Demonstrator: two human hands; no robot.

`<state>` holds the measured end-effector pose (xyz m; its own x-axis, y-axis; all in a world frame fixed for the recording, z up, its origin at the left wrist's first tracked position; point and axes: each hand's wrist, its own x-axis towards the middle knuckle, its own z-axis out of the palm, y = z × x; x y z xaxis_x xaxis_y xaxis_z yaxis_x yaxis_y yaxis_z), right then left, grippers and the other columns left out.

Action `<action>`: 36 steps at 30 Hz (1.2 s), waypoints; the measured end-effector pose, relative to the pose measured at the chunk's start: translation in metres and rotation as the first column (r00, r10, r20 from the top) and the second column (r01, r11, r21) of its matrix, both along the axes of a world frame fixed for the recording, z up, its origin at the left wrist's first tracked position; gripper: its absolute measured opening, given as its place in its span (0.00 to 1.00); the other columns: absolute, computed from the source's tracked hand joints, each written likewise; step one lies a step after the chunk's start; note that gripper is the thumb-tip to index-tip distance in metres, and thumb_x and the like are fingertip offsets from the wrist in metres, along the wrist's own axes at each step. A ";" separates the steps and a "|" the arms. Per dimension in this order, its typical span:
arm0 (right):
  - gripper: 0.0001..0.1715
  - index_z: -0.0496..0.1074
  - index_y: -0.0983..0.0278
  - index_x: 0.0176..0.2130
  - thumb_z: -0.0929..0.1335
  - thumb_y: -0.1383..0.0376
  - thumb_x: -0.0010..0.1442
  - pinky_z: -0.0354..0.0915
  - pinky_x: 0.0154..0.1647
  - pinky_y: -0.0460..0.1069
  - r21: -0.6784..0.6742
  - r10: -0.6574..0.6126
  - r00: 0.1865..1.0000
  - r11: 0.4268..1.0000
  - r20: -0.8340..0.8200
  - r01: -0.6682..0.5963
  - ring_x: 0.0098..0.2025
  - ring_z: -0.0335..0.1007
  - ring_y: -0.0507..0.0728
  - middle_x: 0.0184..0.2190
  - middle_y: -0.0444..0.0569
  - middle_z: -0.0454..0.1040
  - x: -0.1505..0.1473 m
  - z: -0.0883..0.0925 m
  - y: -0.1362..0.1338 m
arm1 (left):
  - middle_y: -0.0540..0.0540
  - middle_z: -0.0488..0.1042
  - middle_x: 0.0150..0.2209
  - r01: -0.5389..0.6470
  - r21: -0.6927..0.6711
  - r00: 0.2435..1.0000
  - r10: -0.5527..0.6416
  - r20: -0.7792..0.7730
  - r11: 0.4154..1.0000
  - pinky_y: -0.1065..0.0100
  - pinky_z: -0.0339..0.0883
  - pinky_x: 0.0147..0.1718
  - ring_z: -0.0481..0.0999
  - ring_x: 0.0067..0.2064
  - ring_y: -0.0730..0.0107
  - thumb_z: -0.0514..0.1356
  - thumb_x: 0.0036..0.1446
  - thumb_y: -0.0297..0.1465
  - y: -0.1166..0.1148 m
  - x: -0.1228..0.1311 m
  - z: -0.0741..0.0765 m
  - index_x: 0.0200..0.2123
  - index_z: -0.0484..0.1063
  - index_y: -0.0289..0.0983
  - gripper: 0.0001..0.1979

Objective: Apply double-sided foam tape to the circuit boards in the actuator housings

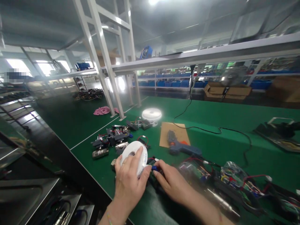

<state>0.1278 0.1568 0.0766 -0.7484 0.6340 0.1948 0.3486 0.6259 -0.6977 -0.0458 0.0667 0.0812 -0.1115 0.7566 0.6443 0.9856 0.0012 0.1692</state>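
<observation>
My left hand (131,178) is closed around a white roll (132,148) with a hole in its middle, tilted above the green bench. The thumb lies at its right edge. Close beside it, my right hand (172,179) pinches a small blue part (154,168), which seems to belong to a dark assembly with red and black wires, mostly hidden below the hands. Left of and behind the roll lie several dark assemblies (114,136) with metal cylinders and wires.
A lit white ring (152,114) lies farther back on the bench. A grey-blue glue gun (182,148) rests partly on a cardboard sheet (165,134). Wired parts and clear plastic (231,171) crowd the right side. White shelf posts (112,81) stand behind; a black cable (199,127) crosses the bench.
</observation>
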 end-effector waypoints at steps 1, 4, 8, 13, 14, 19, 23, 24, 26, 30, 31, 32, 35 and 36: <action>0.05 0.67 0.61 0.40 0.62 0.66 0.69 0.65 0.37 0.50 0.002 -0.007 1.000 1.000 -0.029 0.007 0.37 0.73 0.59 0.35 0.48 0.76 0.001 -0.002 -0.001 | 0.39 0.77 0.54 0.004 -0.036 1.000 -0.004 -0.018 0.999 0.49 0.53 0.58 0.77 0.54 0.54 0.51 0.71 0.41 0.001 -0.002 -0.003 0.69 0.55 0.39 0.27; 0.06 0.69 0.61 0.41 0.63 0.67 0.68 0.66 0.42 0.51 -0.002 -0.043 0.992 0.999 -0.120 0.043 0.41 0.73 0.60 0.38 0.50 0.76 0.002 -0.010 -0.001 | 0.40 0.77 0.52 0.025 -0.140 0.999 -0.030 -0.039 0.990 0.50 0.56 0.56 0.76 0.53 0.56 0.48 0.72 0.39 -0.002 -0.008 -0.010 0.71 0.49 0.39 0.28; 0.08 0.72 0.61 0.43 0.63 0.66 0.69 0.67 0.43 0.52 -0.024 -0.066 0.973 0.998 -0.221 0.062 0.41 0.74 0.59 0.38 0.50 0.77 0.002 -0.019 -0.002 | 0.40 0.76 0.51 0.035 -0.261 0.994 -0.060 -0.088 0.965 0.48 0.57 0.56 0.76 0.53 0.56 0.46 0.73 0.38 -0.009 -0.012 -0.009 0.73 0.44 0.39 0.30; 0.09 0.73 0.62 0.43 0.63 0.67 0.69 0.69 0.42 0.51 -0.025 -0.072 0.949 0.997 -0.306 0.068 0.39 0.75 0.59 0.38 0.50 0.78 0.000 -0.026 -0.003 | 0.38 0.74 0.54 0.025 -0.355 0.990 -0.073 -0.123 0.934 0.42 0.56 0.59 0.73 0.57 0.52 0.45 0.72 0.36 -0.007 -0.007 -0.004 0.73 0.41 0.41 0.30; 0.09 0.73 0.62 0.44 0.63 0.67 0.69 0.69 0.43 0.51 -0.022 -0.071 0.945 0.998 -0.321 0.067 0.40 0.75 0.59 0.38 0.50 0.78 0.000 -0.027 -0.004 | 0.39 0.73 0.54 0.023 -0.383 0.990 -0.073 -0.118 0.924 0.41 0.56 0.60 0.73 0.57 0.52 0.45 0.72 0.35 -0.006 -0.005 -0.003 0.73 0.42 0.41 0.30; 0.10 0.73 0.61 0.45 0.63 0.67 0.69 0.69 0.43 0.50 0.005 -0.053 0.920 0.998 -0.388 0.060 0.41 0.76 0.59 0.39 0.51 0.79 0.001 -0.030 -0.005 | 0.39 0.72 0.54 0.007 -0.478 0.994 -0.057 -0.090 0.878 0.37 0.53 0.62 0.71 0.58 0.52 0.47 0.69 0.32 -0.001 0.002 0.004 0.73 0.45 0.42 0.31; 0.10 0.73 0.62 0.45 0.63 0.67 0.70 0.70 0.42 0.50 0.029 -0.041 0.909 0.998 -0.415 0.058 0.40 0.77 0.59 0.39 0.51 0.79 0.001 -0.031 -0.006 | 0.39 0.71 0.54 -0.018 -0.515 0.993 -0.046 -0.112 0.857 0.35 0.52 0.63 0.70 0.57 0.50 0.49 0.67 0.30 0.002 0.006 0.007 0.72 0.47 0.40 0.32; 0.10 0.74 0.62 0.45 0.63 0.68 0.70 0.70 0.42 0.50 0.034 -0.040 0.907 0.998 -0.419 0.060 0.40 0.77 0.59 0.39 0.51 0.80 0.000 -0.031 -0.006 | 0.39 0.71 0.54 -0.025 -0.522 0.992 -0.041 -0.115 0.852 0.35 0.52 0.63 0.70 0.57 0.50 0.49 0.66 0.30 0.003 0.007 0.007 0.72 0.47 0.39 0.32; 0.10 0.74 0.62 0.46 0.63 0.68 0.70 0.70 0.42 0.50 0.042 -0.040 0.903 0.997 -0.427 0.064 0.40 0.77 0.58 0.39 0.51 0.80 0.000 -0.031 -0.006 | 0.39 0.71 0.54 -0.037 -0.540 0.992 -0.032 -0.118 0.841 0.35 0.51 0.63 0.70 0.57 0.49 0.48 0.66 0.29 0.003 0.008 0.008 0.72 0.47 0.39 0.32; 0.09 0.74 0.62 0.45 0.64 0.68 0.70 0.70 0.41 0.49 0.065 -0.033 0.896 0.996 -0.443 0.069 0.38 0.78 0.58 0.37 0.50 0.80 -0.001 -0.032 -0.006 | 0.38 0.71 0.54 -0.054 -0.570 0.991 -0.025 -0.131 0.820 0.35 0.50 0.64 0.70 0.57 0.49 0.48 0.66 0.29 0.004 0.010 0.011 0.72 0.47 0.37 0.32; 0.10 0.74 0.62 0.45 0.64 0.67 0.70 0.70 0.41 0.49 0.072 -0.031 0.893 0.995 -0.448 0.070 0.38 0.78 0.58 0.37 0.50 0.80 -0.001 -0.032 -0.006 | 0.38 0.70 0.54 -0.059 -0.575 0.990 -0.025 -0.137 0.816 0.35 0.50 0.64 0.69 0.57 0.49 0.48 0.66 0.28 0.004 0.011 0.012 0.72 0.47 0.37 0.32; 0.10 0.74 0.62 0.45 0.64 0.67 0.70 0.71 0.40 0.49 0.079 -0.029 0.891 0.994 -0.453 0.072 0.38 0.78 0.58 0.37 0.50 0.80 -0.001 -0.033 -0.006 | 0.38 0.70 0.54 -0.063 -0.579 0.990 -0.024 -0.141 0.813 0.35 0.50 0.64 0.69 0.58 0.49 0.48 0.66 0.28 0.004 0.012 0.013 0.72 0.48 0.36 0.32; 0.10 0.74 0.62 0.45 0.64 0.68 0.70 0.70 0.40 0.49 0.092 -0.031 0.885 0.992 -0.465 0.083 0.38 0.78 0.58 0.37 0.50 0.80 -0.003 -0.035 -0.005 | 0.37 0.70 0.55 -0.071 -0.590 0.989 -0.019 -0.144 0.804 0.36 0.48 0.65 0.68 0.59 0.48 0.48 0.65 0.27 0.006 0.015 0.015 0.72 0.49 0.35 0.32; 0.10 0.75 0.62 0.45 0.64 0.68 0.70 0.70 0.40 0.49 0.094 -0.033 0.883 0.992 -0.468 0.087 0.38 0.78 0.58 0.37 0.50 0.80 -0.004 -0.036 -0.005 | 0.37 0.70 0.55 -0.071 -0.593 0.990 -0.018 -0.143 0.802 0.36 0.48 0.65 0.69 0.59 0.49 0.48 0.65 0.27 0.007 0.016 0.016 0.72 0.49 0.35 0.32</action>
